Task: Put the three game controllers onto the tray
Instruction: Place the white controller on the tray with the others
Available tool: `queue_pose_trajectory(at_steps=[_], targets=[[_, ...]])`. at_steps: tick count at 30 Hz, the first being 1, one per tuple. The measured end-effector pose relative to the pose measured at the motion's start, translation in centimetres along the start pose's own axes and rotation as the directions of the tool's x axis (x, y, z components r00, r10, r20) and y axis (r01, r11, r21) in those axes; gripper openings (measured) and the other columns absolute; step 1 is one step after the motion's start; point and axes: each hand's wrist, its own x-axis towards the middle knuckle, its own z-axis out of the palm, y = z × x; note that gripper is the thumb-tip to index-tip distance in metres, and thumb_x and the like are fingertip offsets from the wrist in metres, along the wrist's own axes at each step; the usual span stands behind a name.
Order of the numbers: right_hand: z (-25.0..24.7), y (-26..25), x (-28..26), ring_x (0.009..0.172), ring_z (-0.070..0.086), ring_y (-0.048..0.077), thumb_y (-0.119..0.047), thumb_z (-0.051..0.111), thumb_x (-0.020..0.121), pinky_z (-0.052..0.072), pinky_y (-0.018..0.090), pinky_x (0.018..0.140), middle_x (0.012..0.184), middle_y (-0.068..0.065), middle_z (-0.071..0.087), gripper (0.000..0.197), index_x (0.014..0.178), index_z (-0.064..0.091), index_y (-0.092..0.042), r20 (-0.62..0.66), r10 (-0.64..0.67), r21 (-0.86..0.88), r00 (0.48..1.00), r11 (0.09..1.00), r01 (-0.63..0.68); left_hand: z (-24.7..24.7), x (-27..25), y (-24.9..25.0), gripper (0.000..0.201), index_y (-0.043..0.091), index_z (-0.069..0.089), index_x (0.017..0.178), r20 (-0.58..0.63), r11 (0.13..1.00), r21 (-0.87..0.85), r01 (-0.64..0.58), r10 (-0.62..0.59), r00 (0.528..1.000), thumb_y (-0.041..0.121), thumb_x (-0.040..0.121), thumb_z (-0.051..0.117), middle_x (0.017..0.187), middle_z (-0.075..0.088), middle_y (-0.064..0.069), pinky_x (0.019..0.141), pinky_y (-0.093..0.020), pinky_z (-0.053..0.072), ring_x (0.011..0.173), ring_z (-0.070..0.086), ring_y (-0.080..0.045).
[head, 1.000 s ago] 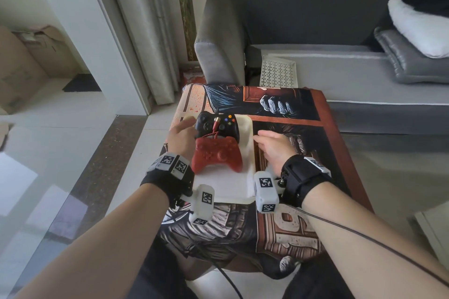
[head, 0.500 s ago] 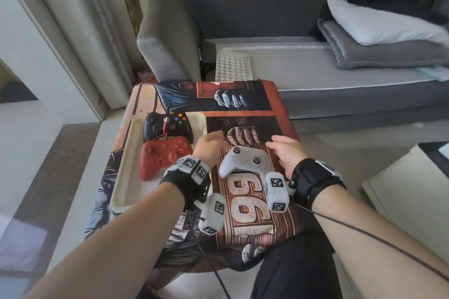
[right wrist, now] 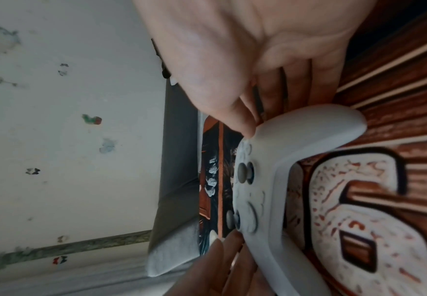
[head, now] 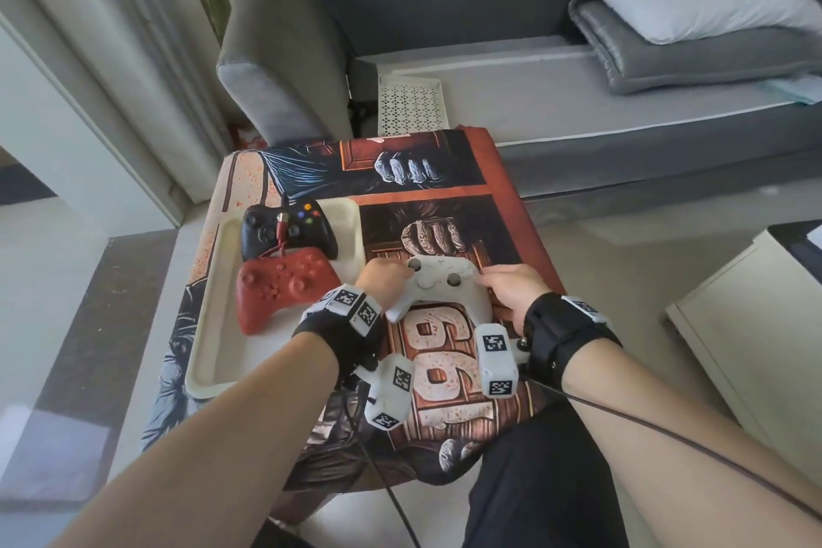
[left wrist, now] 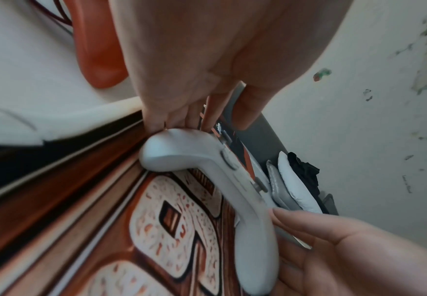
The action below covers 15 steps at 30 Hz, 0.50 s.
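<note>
A white controller (head: 440, 289) sits on the printed cloth just right of the cream tray (head: 213, 325). My left hand (head: 382, 280) holds its left side and my right hand (head: 507, 289) holds its right side. In the left wrist view my left hand (left wrist: 194, 60) has its fingers at the controller's (left wrist: 181, 152) left horn. The right wrist view shows my right hand (right wrist: 245, 50) with its thumb on top of the controller (right wrist: 296, 140) and its fingers beneath. A black controller (head: 287, 229) and a red controller (head: 280, 287) lie on the tray.
The cloth-covered table (head: 498, 200) ends close behind the tray and at my knees. A grey sofa (head: 578, 111) behind it holds a perforated white tray (head: 411, 107) and pillows (head: 694, 9). A white cabinet (head: 751, 325) stands to the right.
Both hands left the tray and went right to the white controller. Half a second ago they were beside it; now they hold its two sides. The view has swung right.
</note>
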Motion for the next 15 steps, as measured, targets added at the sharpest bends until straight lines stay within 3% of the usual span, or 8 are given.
queue_pose_trajectory(at_steps=[2,5,9,12,15], targets=[[0.1,-0.8,-0.4,0.102,0.067,0.029,-0.006,0.070,0.083,0.054,0.038,0.091,0.112,0.014,0.073,0.033,0.116,0.074,-0.004,-0.011,-0.037,0.030,0.999,0.999,0.037,-0.6,-0.5,0.3,0.045,0.004,0.046,0.136,0.036,0.972,-0.234,0.035,-0.027,0.999,0.007,0.091,0.050,0.145,0.049,-0.021,0.113,-0.040,0.037,0.135,0.045,-0.034],[0.8,-2.3,-1.2,0.108,0.069,0.030,-0.005,0.071,0.081,0.054,0.038,0.092,0.117,0.014,0.074,0.035,0.116,0.074,-0.005,-0.002,-0.086,0.073,0.996,0.994,0.086,-2.0,-1.5,0.3,0.038,0.003,0.059,0.123,-0.042,0.944,-0.330,-0.019,0.006,0.999,0.022,0.091,0.052,0.135,0.058,-0.023,0.108,-0.045,0.043,0.127,0.053,-0.038],[3.1,-4.1,-3.3,0.107,0.071,0.030,-0.009,0.073,0.076,0.056,0.046,0.098,0.117,0.014,0.075,0.036,0.112,0.076,-0.008,0.009,-0.143,0.085,0.990,0.986,0.141,-4.6,-3.9,-0.1,0.038,0.005,0.060,0.122,-0.104,0.922,-0.379,-0.084,0.048,0.993,0.027,0.093,0.048,0.134,0.059,-0.021,0.106,-0.048,0.044,0.125,0.054,-0.038],[5.1,-4.6,-4.8,0.104,0.070,0.030,-0.014,0.074,0.074,0.056,0.044,0.095,0.116,0.013,0.075,0.037,0.111,0.077,-0.011,0.033,-0.176,0.069,0.984,0.982,0.174,-6.5,-5.0,-1.4,0.037,0.006,0.059,0.123,-0.180,0.908,-0.399,-0.123,0.054,0.982,0.026,0.095,0.046,0.133,0.059,-0.019,0.101,-0.045,0.046,0.123,0.055,-0.037],[7.1,-5.0,-6.7,0.109,0.068,0.031,-0.017,0.072,0.074,0.054,0.052,0.099,0.118,0.012,0.074,0.038,0.112,0.076,-0.014,0.094,-0.183,0.064,0.979,0.982,0.177,-8.4,-6.4,-3.2,0.036,0.004,0.061,0.120,-0.254,0.875,-0.457,-0.156,0.040,0.966,0.024,0.095,0.046,0.128,0.062,-0.019,0.091,-0.039,0.049,0.106,0.058,-0.028]])
